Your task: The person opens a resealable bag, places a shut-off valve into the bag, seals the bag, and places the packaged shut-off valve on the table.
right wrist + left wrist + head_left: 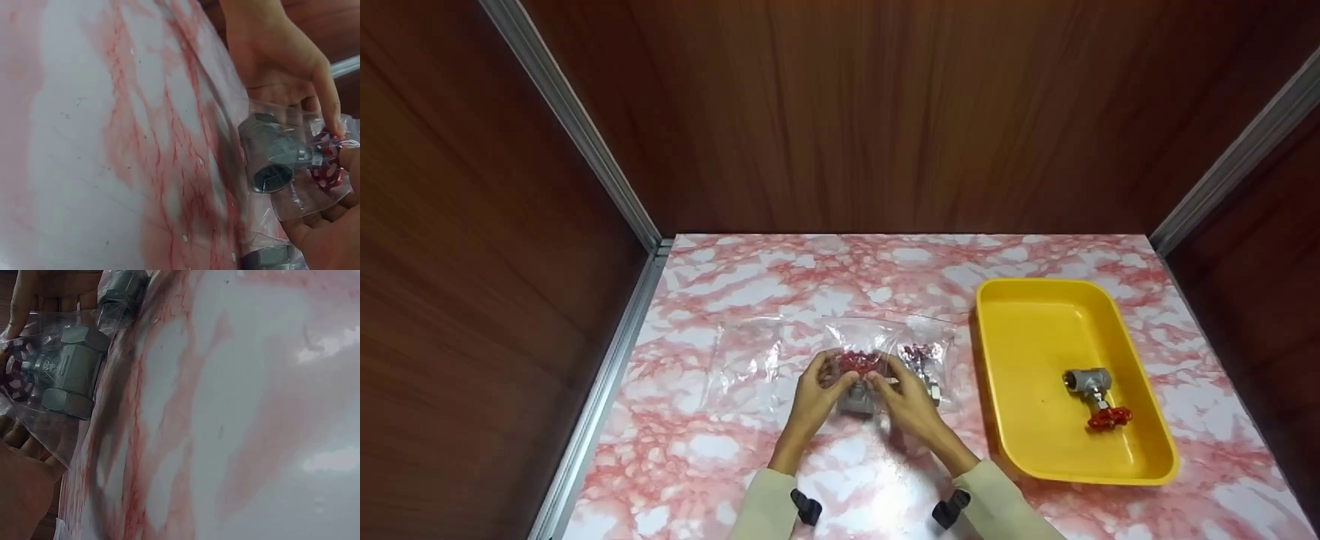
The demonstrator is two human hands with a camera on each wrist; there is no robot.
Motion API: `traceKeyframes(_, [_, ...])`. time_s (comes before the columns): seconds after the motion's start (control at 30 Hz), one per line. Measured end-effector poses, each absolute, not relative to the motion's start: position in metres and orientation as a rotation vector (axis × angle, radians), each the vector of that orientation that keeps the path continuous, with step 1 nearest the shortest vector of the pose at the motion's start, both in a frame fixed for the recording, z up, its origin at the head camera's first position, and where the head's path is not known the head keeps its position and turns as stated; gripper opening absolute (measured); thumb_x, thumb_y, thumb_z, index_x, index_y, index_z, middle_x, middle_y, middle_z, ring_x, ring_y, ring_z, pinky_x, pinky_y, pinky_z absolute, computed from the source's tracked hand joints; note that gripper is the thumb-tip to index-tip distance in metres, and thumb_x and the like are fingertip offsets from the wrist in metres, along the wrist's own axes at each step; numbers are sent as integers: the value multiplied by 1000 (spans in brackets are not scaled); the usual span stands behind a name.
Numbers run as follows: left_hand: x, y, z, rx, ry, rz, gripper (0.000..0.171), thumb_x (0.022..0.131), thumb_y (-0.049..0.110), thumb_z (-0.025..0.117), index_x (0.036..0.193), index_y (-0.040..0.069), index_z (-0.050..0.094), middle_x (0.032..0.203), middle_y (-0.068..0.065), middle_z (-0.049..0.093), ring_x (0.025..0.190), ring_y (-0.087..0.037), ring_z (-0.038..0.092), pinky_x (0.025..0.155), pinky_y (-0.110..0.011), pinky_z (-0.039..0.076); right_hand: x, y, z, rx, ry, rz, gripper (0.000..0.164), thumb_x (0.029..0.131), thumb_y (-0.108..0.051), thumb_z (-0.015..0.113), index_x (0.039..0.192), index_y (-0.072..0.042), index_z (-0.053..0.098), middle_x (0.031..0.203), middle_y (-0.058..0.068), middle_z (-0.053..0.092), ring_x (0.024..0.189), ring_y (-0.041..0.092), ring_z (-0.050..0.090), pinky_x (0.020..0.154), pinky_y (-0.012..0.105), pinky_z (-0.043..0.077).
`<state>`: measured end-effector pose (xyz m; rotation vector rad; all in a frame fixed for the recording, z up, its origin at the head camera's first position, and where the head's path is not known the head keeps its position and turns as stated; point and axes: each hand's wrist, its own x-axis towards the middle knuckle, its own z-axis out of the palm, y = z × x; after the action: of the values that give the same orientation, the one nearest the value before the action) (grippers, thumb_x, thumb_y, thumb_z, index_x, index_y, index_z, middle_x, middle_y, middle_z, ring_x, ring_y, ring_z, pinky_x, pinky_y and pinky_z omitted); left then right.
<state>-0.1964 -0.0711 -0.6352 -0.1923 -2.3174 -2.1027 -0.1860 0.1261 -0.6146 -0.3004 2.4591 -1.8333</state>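
Observation:
A gate-type metal valve (76,371) with a red handwheel (859,363) is inside a clear plastic bag (292,205). My left hand (814,390) and my right hand (910,403) hold it from both sides, thumbs close together at the handwheel and fingers behind the bag. The valve's grey body points toward me, its threaded opening showing in the right wrist view. Beside my right hand lies a second bagged valve (934,393), partly hidden by that hand; its body (124,292) also appears in the left wrist view.
A yellow tray (988,382) stands at the right with an unbagged red-handled valve (1089,381) in it. Left of my hands lies a flat clear plastic bag (744,364). Brown wood-look panels (885,120) with metal edging enclose the marbled red and white table (682,465).

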Motion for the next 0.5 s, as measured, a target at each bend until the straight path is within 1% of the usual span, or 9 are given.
traceKeyframes(0.07, [-199, -70, -634, -154, -2306, -2108, 55, 98, 27, 80, 141, 0, 59, 127, -16, 73, 117, -23, 69, 106, -36, 57, -188, 125, -615, -292, 2442, -1850, 47, 108, -27, 63, 149, -4, 54, 121, 23, 74, 104, 37, 78, 92, 46, 65])
traceKeyframes(0.17, [-202, -69, -634, -95, -2286, -2127, 53, 98, 25, 79, 139, -2, 58, 123, -16, 73, 114, -21, 69, 105, -36, 57, -192, 123, -615, -275, 2421, -1860, 46, 109, -27, 63, 148, -4, 54, 123, 22, 74, 107, 36, 76, 96, 47, 63])
traceKeyframes(0.3, [-206, -69, -634, -34, -2276, -2135, 47, 99, 25, 79, 136, 2, 61, 119, -15, 73, 110, -19, 69, 103, -33, 57, -197, 119, -615, -264, 2424, -1857, 45, 109, -27, 62, 146, -3, 55, 128, 25, 73, 111, 36, 76, 100, 48, 61])
traceKeyframes(0.43, [-211, -67, -632, 18, -2273, -2130, 40, 99, 19, 77, 132, 1, 63, 119, -17, 73, 109, -19, 67, 101, -36, 56, -200, 116, -615, -231, 2440, -1850, 43, 109, -29, 63, 142, -3, 57, 125, 24, 74, 109, 35, 76, 103, 52, 60])
traceKeyframes(0.47, [-212, -67, -632, 26, -2273, -2126, 39, 99, 18, 77, 131, 1, 64, 119, -18, 74, 109, -19, 67, 101, -36, 55, -201, 115, -615, -224, 2438, -1849, 42, 109, -29, 63, 141, -2, 57, 124, 24, 75, 103, 36, 77, 101, 52, 60])
traceKeyframes(0.5, [-213, -67, -632, 32, -2282, -2114, 38, 100, 18, 76, 131, 0, 64, 120, -19, 74, 109, -20, 68, 101, -37, 55, -203, 114, -615, -222, 2454, -1831, 41, 109, -30, 63, 140, -3, 58, 121, 22, 75, 101, 34, 77, 101, 52, 60])
